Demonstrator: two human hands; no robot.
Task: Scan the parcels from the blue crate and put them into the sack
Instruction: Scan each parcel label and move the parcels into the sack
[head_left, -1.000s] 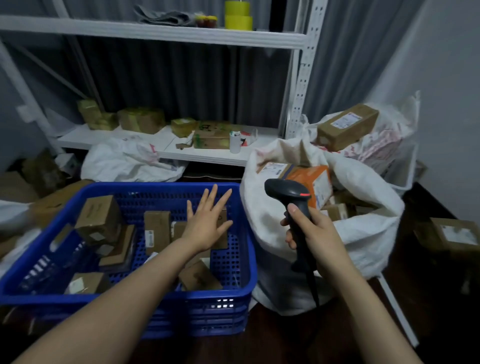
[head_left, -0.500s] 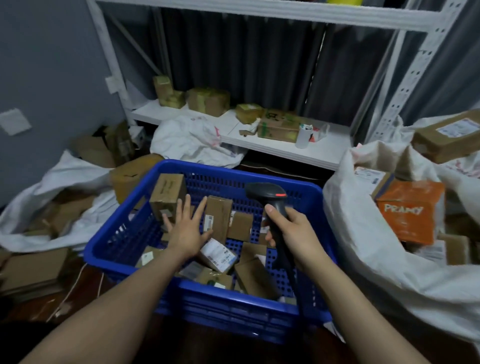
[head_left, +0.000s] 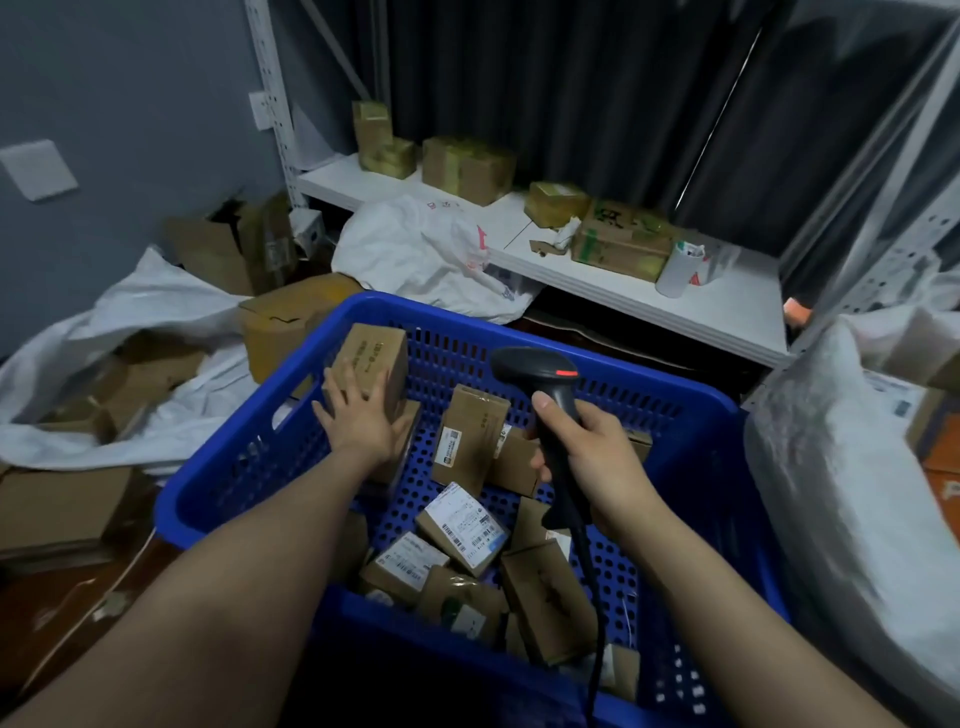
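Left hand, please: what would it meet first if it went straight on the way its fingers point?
The left hand touches the brown parcel, so that comes first; beyond it, probably the blue crate wall, though depth is unclear.

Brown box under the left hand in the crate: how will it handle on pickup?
Probably rigid: the brown box keeps square edges under the left hand. Likely light enough for one hand, being small. It sits tilted by the blue crate wall, so a nudge may tip it.

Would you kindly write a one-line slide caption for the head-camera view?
Left hand rests on a cardboard parcel in the blue crate while the right hand holds a barcode scanner.
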